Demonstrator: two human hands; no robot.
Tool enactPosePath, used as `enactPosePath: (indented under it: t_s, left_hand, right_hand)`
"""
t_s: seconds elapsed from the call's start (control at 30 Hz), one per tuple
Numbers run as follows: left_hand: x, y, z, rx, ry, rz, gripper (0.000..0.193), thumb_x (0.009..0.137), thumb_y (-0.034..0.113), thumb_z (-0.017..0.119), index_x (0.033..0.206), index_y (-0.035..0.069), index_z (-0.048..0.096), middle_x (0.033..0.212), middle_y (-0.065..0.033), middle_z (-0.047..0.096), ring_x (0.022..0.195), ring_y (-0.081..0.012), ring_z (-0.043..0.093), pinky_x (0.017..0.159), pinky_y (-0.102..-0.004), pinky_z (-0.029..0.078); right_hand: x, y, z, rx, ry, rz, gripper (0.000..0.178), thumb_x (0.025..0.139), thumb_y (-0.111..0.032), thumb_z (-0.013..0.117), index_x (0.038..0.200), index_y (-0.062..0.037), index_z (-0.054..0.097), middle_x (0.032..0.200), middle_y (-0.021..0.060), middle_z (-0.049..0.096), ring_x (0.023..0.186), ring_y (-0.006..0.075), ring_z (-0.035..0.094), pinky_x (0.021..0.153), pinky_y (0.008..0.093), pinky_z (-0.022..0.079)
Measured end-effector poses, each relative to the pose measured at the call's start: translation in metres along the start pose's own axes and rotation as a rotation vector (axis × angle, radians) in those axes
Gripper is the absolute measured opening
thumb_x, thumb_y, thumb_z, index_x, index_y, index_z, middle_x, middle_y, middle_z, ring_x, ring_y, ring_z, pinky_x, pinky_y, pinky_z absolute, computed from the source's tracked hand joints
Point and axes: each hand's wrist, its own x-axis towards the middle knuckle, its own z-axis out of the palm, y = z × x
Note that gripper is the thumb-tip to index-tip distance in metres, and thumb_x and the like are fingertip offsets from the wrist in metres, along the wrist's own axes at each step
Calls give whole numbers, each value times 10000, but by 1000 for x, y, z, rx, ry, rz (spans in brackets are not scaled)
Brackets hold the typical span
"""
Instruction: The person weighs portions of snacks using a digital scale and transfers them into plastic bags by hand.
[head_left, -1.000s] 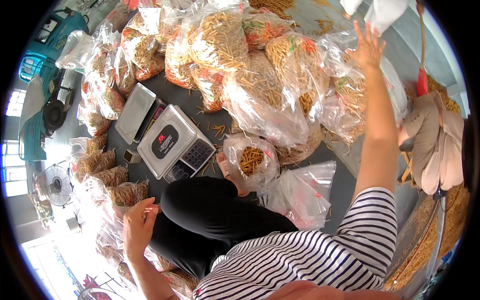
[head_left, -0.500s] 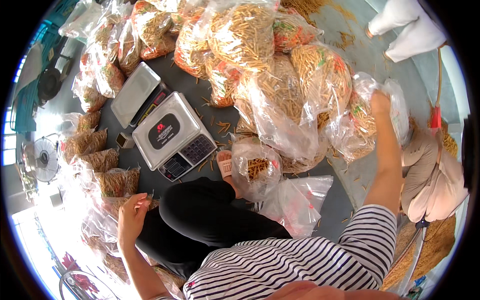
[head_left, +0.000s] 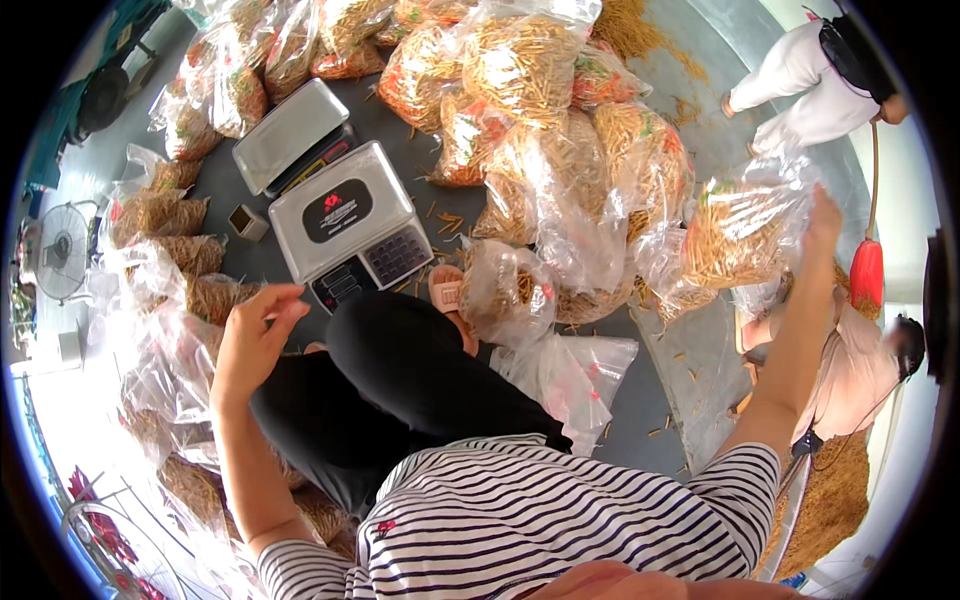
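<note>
Head view, right side
Right hand (head_left: 822, 218): my arm is stretched out and up; fingers clamped on the upper right edge of a clear bag of straw-coloured sticks (head_left: 745, 232).
Bag position: raised at the right edge of the heap of filled bags (head_left: 560, 130), just beside it, above a flat clear sheet (head_left: 700, 370) on the floor.
Bag axis: long axis runs roughly left-right, tilted up toward my hand; the sticks inside lie along that same line.
Bag marking: a green patch shows near its top left corner.

Head view, left side
Left hand (head_left: 252, 338): lifted over my knee, fingers loosely curled and apart, holding nothing.
Nearest item: grey weighing scale (head_left: 350, 228) on the floor, dark panel with a red mark on top, keypad facing me.
Second scale (head_left: 290, 135): behind the first, bare steel pan.
Small bag (head_left: 508, 290): clear, part filled, by my sandal (head_left: 447, 293).
Empty bags (head_left: 565, 375): clear with red marks, lying flat to the right of my leg.
Left row of bags (head_left: 160, 215): brown contents.
</note>
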Motion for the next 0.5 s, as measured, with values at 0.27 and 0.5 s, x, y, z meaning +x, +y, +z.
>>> enactPosePath:
  t_s: [0.27, 0.5]
  left_hand:
    - [16, -3, -2, -422, -322, 222, 273, 888, 129, 573, 1100, -41, 552, 890, -85, 647, 808, -129, 609, 734, -261, 486]
    - [58, -18, -9, -523, -94, 442, 514, 855, 210, 624, 1317, 101, 424, 1206, -94, 418, 886, -134, 527, 747, -270, 455]
  right_hand:
    - [-212, -259, 56, 528, -619, -400, 407, 873, -213, 548, 1190, 39, 505, 1097, 97, 583, 976, 165, 574, 788, 257, 493]
    - [-347, -328, 208, 682, -959, 74, 252, 801, -200, 649, 1024, -96, 591, 901, 7, 603, 749, 129, 583, 600, 265, 496]
